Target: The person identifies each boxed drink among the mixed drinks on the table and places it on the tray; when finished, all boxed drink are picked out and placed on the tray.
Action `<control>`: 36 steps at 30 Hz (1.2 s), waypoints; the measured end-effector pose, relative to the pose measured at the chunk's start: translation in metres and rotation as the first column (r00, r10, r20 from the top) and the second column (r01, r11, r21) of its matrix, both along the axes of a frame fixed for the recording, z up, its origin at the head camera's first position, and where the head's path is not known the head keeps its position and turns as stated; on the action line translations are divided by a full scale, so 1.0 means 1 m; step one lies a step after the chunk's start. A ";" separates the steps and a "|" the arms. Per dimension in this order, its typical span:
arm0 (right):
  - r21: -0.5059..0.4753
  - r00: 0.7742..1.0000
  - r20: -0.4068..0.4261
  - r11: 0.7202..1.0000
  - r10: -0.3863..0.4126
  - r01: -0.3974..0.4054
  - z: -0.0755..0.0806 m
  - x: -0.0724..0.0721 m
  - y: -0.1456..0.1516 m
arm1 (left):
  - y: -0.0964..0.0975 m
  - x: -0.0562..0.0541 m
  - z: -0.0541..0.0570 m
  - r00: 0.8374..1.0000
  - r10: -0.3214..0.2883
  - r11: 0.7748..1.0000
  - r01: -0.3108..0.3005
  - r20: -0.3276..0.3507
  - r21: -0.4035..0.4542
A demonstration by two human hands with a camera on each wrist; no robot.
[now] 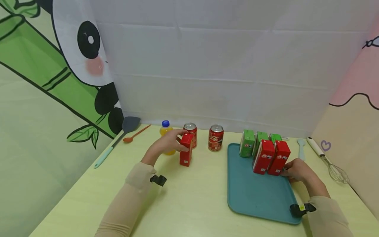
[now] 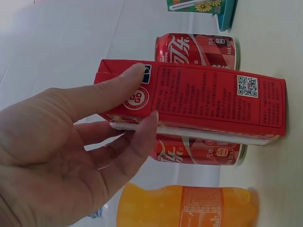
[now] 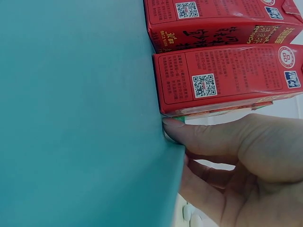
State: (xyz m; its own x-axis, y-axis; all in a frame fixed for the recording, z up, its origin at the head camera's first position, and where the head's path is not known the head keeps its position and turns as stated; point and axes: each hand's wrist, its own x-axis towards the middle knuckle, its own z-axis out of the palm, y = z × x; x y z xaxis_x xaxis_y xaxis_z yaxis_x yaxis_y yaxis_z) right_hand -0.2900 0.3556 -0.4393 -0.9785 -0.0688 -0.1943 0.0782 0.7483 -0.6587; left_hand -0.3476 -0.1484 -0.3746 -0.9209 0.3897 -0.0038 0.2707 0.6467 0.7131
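My left hand (image 1: 169, 142) holds a red drink carton (image 1: 186, 150) upright between thumb and fingers, in front of a cola can (image 1: 193, 131). In the left wrist view the thumb lies on the printed side of the carton (image 2: 208, 97), near its top, and a white straw runs along its edge. My right hand (image 1: 298, 171) pinches the right rim of the teal tray (image 1: 257, 194), thumb on top and fingers beneath. Beside that thumb, two red cartons (image 3: 227, 78) stand on the tray, with several green cartons (image 1: 247, 144) behind them.
Another cola can (image 1: 215, 138) stands left of the tray. An orange drink bottle (image 1: 163, 131) with a blue cap is behind my left hand. A spatula (image 1: 130, 125) and red spoon (image 1: 128, 140) lie at left; a whisk (image 1: 337, 172) and pale blue utensil (image 1: 301, 149) at right.
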 end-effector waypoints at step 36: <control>-0.001 1.000 0.011 1.000 -0.004 0.004 0.001 -0.002 0.002 | -0.013 -0.017 -0.017 0.965 -0.137 0.975 0.092 0.223 0.201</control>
State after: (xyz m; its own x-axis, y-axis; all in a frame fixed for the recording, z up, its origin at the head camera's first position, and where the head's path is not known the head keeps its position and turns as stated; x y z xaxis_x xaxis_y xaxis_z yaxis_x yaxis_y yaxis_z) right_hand -0.2920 0.3574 -0.4386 -0.9766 -0.0651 -0.2052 0.0885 0.7475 -0.6583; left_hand -0.3650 -0.1614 -0.3917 -0.8517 0.5073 -0.1312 0.1459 0.4701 0.8705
